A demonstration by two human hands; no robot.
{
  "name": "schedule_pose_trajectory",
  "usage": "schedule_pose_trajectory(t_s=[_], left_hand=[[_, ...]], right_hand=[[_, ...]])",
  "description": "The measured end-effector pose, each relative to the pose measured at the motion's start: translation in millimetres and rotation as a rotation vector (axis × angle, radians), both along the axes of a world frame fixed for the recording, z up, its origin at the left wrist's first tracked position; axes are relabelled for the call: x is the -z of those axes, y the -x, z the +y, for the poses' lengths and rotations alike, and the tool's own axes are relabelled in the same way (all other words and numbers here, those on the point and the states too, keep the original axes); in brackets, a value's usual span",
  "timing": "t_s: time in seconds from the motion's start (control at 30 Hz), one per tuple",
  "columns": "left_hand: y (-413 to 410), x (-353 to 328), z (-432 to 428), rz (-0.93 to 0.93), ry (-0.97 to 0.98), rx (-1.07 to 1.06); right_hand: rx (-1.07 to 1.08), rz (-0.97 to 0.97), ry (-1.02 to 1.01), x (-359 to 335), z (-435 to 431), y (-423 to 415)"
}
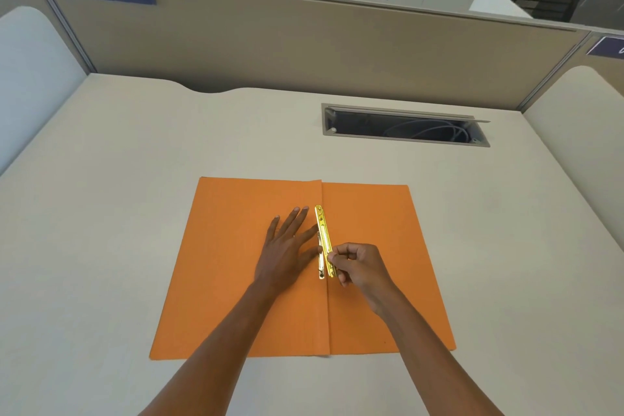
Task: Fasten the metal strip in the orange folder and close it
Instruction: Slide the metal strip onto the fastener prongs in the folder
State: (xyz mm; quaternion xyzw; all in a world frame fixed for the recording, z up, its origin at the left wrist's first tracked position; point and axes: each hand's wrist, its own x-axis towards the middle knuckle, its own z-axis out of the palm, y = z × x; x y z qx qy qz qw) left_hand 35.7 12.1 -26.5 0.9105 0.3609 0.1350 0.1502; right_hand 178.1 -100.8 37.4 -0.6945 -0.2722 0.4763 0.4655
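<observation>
open orange folder (236, 280), right hand (361, 267) pinching metal strip (323, 233)

Two bare forearms enter from the lower edge, each ending in a bare hand: the left hand (287, 248) and the right hand (361, 267). No sleeve or cuff shows anywhere along either forearm, up to the frame's edge. Neither wrist bears a watch, band or bracelet. Fingernails show on the left hand's fingers (299, 216), cut short and unpainted. A ring cannot be made out.
</observation>
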Motion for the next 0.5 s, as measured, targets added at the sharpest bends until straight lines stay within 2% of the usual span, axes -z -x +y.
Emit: schedule_pose_trajectory(t_s=[0.2, 0.37, 0.5], left_hand=[[0, 0, -2, -0.027, -0.022, -0.008], [0, 2, -2, -0.187, -0.084, -0.029], [3, 2, -4, -0.244, -0.117, -0.014]], right_hand=[[0.043, 0.007, 0.082, 4, 2, 1], [0.087, 0.05, 0.13, 10, 5, 7], [0.097, 0.11, 0.169, 17, 6, 10]])
